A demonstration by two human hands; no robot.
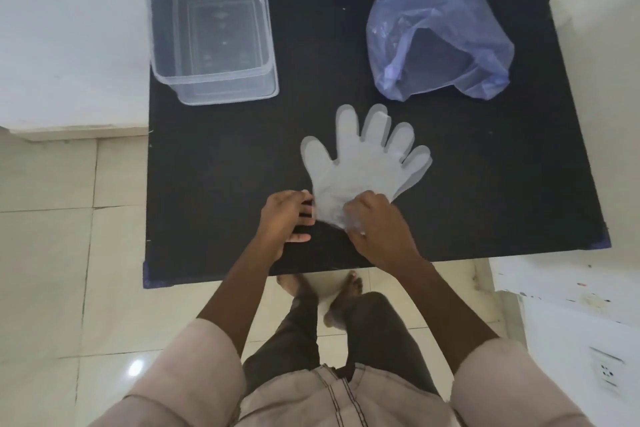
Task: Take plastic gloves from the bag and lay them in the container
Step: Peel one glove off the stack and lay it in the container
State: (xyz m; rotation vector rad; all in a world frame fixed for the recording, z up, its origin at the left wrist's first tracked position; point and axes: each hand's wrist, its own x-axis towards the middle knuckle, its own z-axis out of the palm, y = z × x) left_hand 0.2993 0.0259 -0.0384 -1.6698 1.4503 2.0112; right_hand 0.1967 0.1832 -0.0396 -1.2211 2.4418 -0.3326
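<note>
A clear plastic glove (363, 163) lies spread flat on the black table (214, 184), fingers pointing away from me. My right hand (377, 229) pinches its crumpled cuff at the near end. My left hand (284, 218) rests beside the cuff with fingers apart, its fingertips touching the glove's left edge. The bluish plastic bag (440, 42) sits crumpled at the far right of the table, mouth facing me. The clear rectangular container (162, 55) stands at the far left corner with nothing visible inside.
The table is small, with tiled floor (69, 253) on the left and in front. A white ledge (568, 291) with a wall socket lies at the right. My bare feet stand under the near table edge.
</note>
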